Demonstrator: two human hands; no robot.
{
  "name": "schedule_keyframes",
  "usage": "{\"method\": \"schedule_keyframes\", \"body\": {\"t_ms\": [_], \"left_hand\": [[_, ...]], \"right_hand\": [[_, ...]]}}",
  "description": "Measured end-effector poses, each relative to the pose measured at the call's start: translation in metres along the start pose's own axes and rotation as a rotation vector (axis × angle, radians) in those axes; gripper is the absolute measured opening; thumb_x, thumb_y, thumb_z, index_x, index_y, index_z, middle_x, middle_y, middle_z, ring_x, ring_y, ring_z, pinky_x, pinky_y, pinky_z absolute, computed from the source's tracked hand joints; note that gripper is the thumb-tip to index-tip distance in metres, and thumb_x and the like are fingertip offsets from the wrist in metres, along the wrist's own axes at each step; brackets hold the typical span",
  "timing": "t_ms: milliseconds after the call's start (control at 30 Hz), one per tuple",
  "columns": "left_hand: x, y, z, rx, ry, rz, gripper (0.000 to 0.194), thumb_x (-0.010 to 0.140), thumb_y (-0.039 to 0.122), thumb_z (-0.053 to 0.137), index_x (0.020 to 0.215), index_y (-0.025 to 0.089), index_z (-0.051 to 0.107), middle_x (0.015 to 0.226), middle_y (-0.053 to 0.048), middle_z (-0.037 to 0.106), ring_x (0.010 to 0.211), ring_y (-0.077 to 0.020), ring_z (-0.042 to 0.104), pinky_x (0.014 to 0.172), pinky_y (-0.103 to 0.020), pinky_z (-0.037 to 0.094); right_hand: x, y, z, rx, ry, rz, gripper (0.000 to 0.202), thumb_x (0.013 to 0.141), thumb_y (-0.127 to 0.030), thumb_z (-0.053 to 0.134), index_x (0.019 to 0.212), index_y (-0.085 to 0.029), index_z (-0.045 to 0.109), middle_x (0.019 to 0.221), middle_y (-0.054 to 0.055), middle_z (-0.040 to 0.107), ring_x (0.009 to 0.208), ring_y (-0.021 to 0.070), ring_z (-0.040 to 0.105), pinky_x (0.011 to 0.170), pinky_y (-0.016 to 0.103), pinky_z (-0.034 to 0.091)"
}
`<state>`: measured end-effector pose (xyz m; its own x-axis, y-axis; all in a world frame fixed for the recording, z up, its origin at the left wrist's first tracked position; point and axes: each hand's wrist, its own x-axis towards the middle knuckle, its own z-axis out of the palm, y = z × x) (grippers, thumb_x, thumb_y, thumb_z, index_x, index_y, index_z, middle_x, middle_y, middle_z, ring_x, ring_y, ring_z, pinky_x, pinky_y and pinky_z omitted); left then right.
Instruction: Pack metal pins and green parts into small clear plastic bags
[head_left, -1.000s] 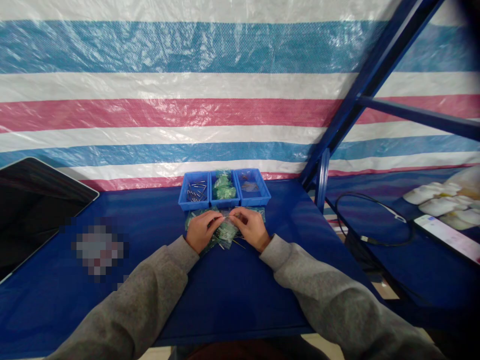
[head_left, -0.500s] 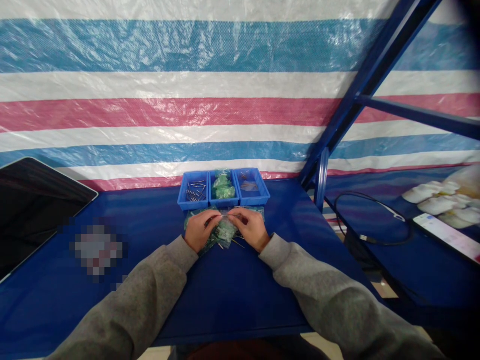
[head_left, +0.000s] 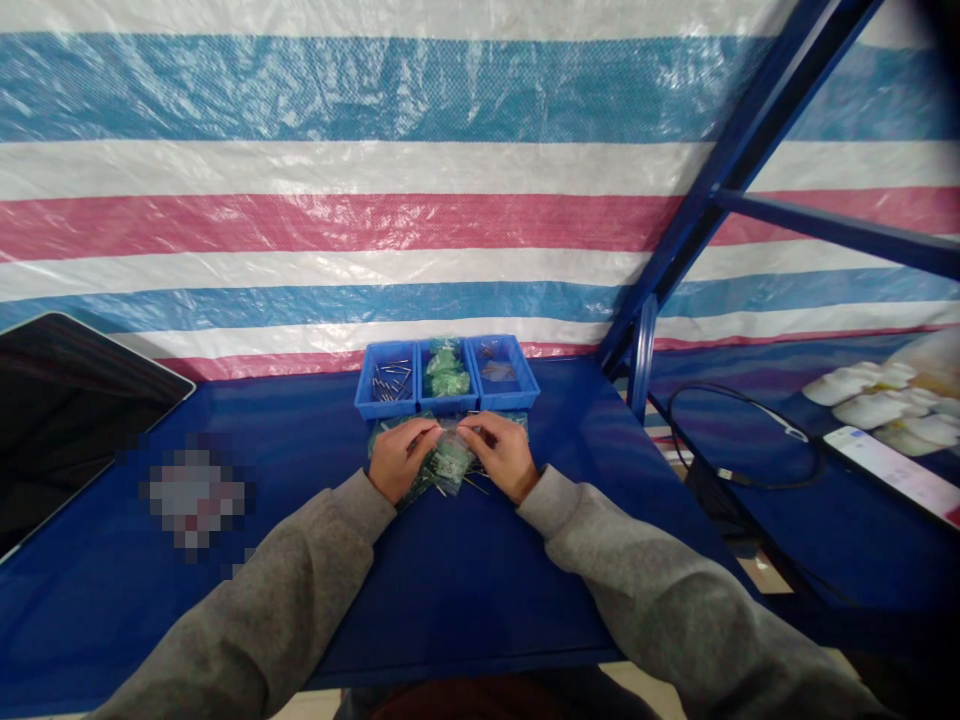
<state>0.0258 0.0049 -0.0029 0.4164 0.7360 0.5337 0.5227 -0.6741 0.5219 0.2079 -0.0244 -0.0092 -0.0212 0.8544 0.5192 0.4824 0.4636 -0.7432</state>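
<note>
The left hand [head_left: 405, 458] and right hand [head_left: 501, 455] pinch one crinkly, see-through bag [head_left: 452, 464]. Three blue plastic boxes [head_left: 386, 410] stand in a row near the back edge of the tabletop [head_left: 457, 590].

A phone [head_left: 892, 477] lies beside a looped black cable [head_left: 739, 480].

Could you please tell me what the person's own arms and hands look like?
The left sleeve and right sleeve are long and grey, creased, with no visible markings, and end in cuffs at the wrists. The left hand and right hand are bare: no gloves, and no ring or watch shows.
</note>
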Motion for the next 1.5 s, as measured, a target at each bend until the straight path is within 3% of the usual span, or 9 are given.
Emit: {"method": "schedule_keyframes", "body": {"t_ms": [333,567,933,1100,1200,1367,1500], "left_hand": [[0.000,0.002,-0.002,-0.027,0.033,0.053,0.016,0.085,0.027,0.052,0.091,0.018,0.064,0.083,-0.003,0.067,0.068,-0.0111,0.059,0.063,-0.022,0.046],[-0.001,0.005,-0.004,-0.042,0.042,0.083,0.019,0.087,0.026,0.050,0.096,0.019,0.065,0.086,-0.004,0.065,0.072,-0.0118,0.059,0.068,-0.024,0.048],[-0.001,0.006,-0.007,-0.070,0.144,0.151,0.019,0.086,0.023,0.050,0.098,0.018,0.065,0.098,-0.006,0.066,0.089,-0.0154,0.062,0.079,-0.028,0.053],[-0.004,0.008,-0.006,-0.149,0.108,0.073,0.019,0.087,0.022,0.047,0.098,0.017,0.061,0.106,-0.008,0.065,0.065,-0.0091,0.064,0.060,-0.021,0.054],[-0.004,0.011,-0.007,-0.127,0.070,0.047,0.020,0.088,0.023,0.045,0.099,0.017,0.060,0.103,-0.006,0.066,0.060,-0.0077,0.064,0.062,-0.020,0.053],[-0.004,0.014,-0.010,-0.040,0.025,0.021,0.023,0.089,0.023,0.043,0.101,0.018,0.061,0.078,-0.001,0.069,0.060,-0.0080,0.063,0.062,-0.017,0.050],[-0.005,0.011,-0.008,0.006,0.026,0.036,0.021,0.089,0.024,0.043,0.098,0.017,0.061,0.076,-0.001,0.068,0.056,-0.0080,0.061,0.060,-0.018,0.048]], "right_hand": [[0.000,0.002,-0.001,-0.054,-0.016,-0.016,0.027,0.087,-0.036,0.049,0.075,-0.018,0.066,0.064,0.001,0.058,0.057,0.0127,0.052,0.058,0.024,0.039],[-0.001,0.003,0.001,-0.003,0.019,0.009,0.022,0.086,-0.034,0.050,0.085,-0.018,0.065,0.077,0.002,0.064,0.058,0.0120,0.053,0.061,0.024,0.043],[0.000,0.001,0.003,0.009,0.006,-0.016,0.020,0.086,-0.032,0.050,0.085,-0.019,0.065,0.078,0.002,0.064,0.056,0.0118,0.052,0.059,0.024,0.043],[-0.001,0.001,0.002,0.005,0.019,-0.009,0.021,0.088,-0.031,0.048,0.087,-0.018,0.065,0.078,0.003,0.064,0.060,0.0127,0.054,0.062,0.025,0.044],[-0.001,0.001,0.002,0.007,0.026,-0.007,0.023,0.088,-0.031,0.047,0.086,-0.018,0.065,0.079,0.004,0.065,0.066,0.0143,0.057,0.065,0.026,0.045],[-0.001,0.002,0.002,0.016,0.041,-0.012,0.023,0.088,-0.031,0.046,0.086,-0.018,0.066,0.081,0.004,0.065,0.071,0.0154,0.059,0.067,0.026,0.046],[-0.001,0.001,0.002,0.019,0.048,-0.009,0.024,0.089,-0.031,0.045,0.086,-0.018,0.065,0.080,0.004,0.064,0.069,0.0150,0.058,0.066,0.026,0.045]]}}
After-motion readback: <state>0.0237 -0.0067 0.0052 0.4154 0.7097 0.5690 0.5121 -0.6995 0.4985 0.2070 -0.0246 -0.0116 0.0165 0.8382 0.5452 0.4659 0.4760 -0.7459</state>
